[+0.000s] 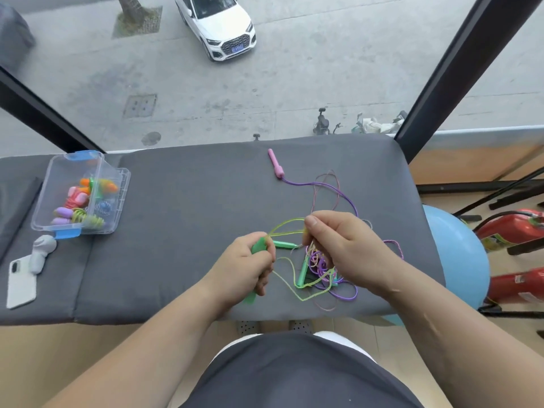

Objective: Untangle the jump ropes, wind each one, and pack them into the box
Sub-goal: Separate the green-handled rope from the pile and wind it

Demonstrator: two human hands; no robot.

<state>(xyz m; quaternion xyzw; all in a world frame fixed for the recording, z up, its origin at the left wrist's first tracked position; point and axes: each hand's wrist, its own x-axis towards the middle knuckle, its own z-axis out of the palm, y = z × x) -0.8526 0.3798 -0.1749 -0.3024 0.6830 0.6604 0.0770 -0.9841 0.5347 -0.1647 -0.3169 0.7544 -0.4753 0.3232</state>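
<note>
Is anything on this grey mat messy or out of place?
Yes: the green and purple cords form a tangled heap under the right hand, and one pink handle lies apart at the far edge of the mat. The box holds wound ropes.

The left hand (pixel 250 262) covers most of a green handle (pixel 258 245). The right hand (pixel 341 248) hides part of the rope tangle (pixel 323 278).

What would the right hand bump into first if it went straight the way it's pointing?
Probably the green handle lying just left of the right hand, which pinches the yellow rope. Beyond it is the left hand, gripping another handle. Height is unclear, so it might pass over.
</note>
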